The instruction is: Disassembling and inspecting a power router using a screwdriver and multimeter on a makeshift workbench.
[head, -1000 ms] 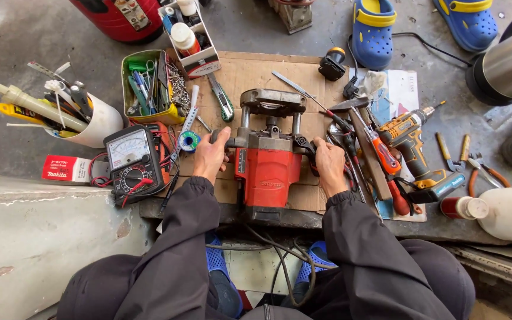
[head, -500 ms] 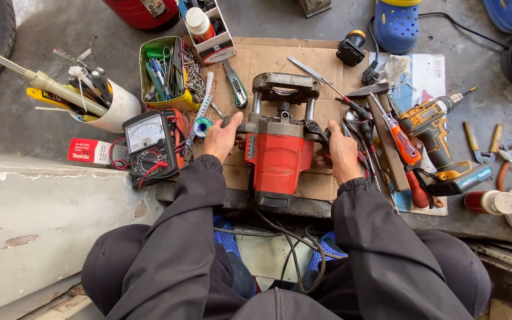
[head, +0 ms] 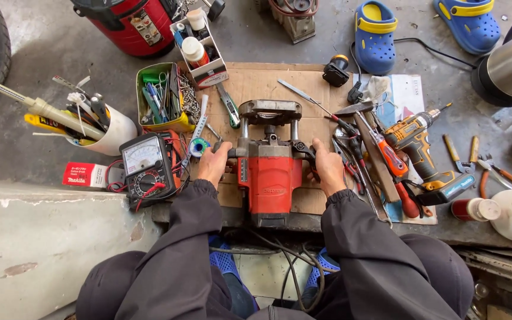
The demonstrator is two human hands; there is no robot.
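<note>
left hand (head: 213,164) fingers wrapped on router's left handle | right hand (head: 329,169) fingers wrapped on right handle | red router (head: 269,178) between both, mid cardboard (head: 268,83), long axis toward front edge, hands equally near

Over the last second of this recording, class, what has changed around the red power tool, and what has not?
Little changed. Both hands stayed on the red router's side handles: left hand, right hand, each grip closed. The router lies in the same place on the cardboard. The camera view shifted, so everything sits lower in the picture. The multimeter, drill and green tin kept their places.
</note>
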